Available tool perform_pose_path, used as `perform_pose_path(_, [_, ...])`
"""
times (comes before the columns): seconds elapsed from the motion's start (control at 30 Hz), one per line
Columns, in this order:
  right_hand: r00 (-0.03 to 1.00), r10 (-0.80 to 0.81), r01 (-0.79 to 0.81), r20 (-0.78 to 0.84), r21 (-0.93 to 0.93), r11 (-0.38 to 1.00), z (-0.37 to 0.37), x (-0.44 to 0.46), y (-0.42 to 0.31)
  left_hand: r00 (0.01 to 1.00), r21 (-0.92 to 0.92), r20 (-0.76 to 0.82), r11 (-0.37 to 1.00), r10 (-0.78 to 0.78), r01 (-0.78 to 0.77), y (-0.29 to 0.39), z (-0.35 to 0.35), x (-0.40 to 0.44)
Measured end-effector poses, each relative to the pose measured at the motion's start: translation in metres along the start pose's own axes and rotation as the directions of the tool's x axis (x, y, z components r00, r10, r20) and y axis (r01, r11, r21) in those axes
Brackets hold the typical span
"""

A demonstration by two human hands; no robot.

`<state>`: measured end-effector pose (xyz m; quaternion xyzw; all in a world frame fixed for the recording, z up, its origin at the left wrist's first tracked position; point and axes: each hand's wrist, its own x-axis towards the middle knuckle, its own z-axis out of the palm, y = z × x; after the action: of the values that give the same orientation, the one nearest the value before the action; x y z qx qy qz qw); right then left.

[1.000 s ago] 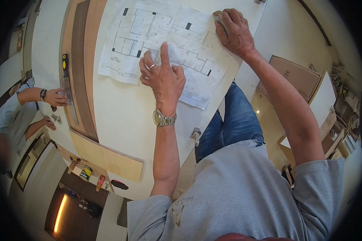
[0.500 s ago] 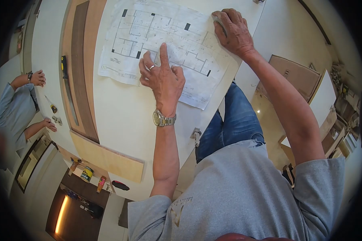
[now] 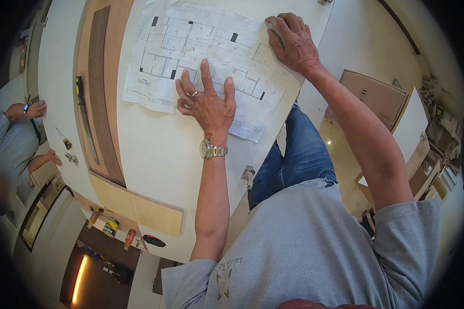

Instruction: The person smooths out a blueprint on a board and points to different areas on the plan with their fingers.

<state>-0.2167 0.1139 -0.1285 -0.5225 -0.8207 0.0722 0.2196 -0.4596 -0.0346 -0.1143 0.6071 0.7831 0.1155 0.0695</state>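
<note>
A printed floor plan (image 3: pixel 154 95) lies creased on a white panel (image 3: pixel 154 139). My left hand (image 3: pixel 206 105), with a ring and a metal watch on its wrist, rests over the lower middle of the plan. Its fingers are spread, with the index finger stretched towards the drawn rooms. At the plan's right side, my right hand (image 3: pixel 296 46) is curled round a small grey rounded object (image 3: pixel 277 35). Most of that object is hidden under my fingers, so its kind is unclear.
Left of the plan lie a dark wood strip (image 3: pixel 100 77), a handsaw (image 3: pixel 85 118) and a screwdriver (image 3: pixel 63 137). Across the panel stands another person (image 3: pixel 18 144). A plywood strip (image 3: pixel 139 203) and a yellow-black can (image 3: pixel 111 226) sit lower left; a metal hinge (image 3: pixel 249 174) is near the edge.
My left hand's fingers have spread wider, the thumb now straighter. My right hand stays curled at the sheet's side. The other person's upper hand has shifted, and the whole view has moved slightly.
</note>
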Motion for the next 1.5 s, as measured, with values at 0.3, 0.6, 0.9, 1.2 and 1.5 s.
perform_pose_path(0.3, [1.000, -0.001, 0.000, 0.014, 0.027, 1.000, -0.001, 0.003, 0.000, 0.997, 0.135, -0.046, 0.989, 0.065, -0.059, -0.014, 0.003, 0.002])
perform_pose_path(0.6, [1.000, 0.009, -0.011, 0.023, 0.076, 0.997, -0.005, 0.003, -0.003, 0.996, 0.181, -0.065, 0.983, 0.053, -0.040, -0.012, 0.004, 0.004])
perform_pose_path(0.9, [1.000, 0.021, -0.023, 0.016, 0.099, 0.995, -0.006, 0.004, -0.004, 0.998, 0.187, -0.042, 0.982, 0.038, -0.030, -0.012, 0.004, 0.004])
perform_pose_path(1.2, [0.999, 0.029, -0.032, 0.022, 0.128, 0.991, -0.007, 0.004, -0.003, 0.999, 0.218, -0.039, 0.976, 0.034, -0.025, -0.013, 0.006, 0.002])
perform_pose_path(1.5, [1.000, 0.028, -0.030, 0.015, 0.150, 0.988, -0.007, 0.003, -0.001, 0.999, 0.191, -0.043, 0.981, 0.031, -0.022, -0.014, 0.006, 0.003])
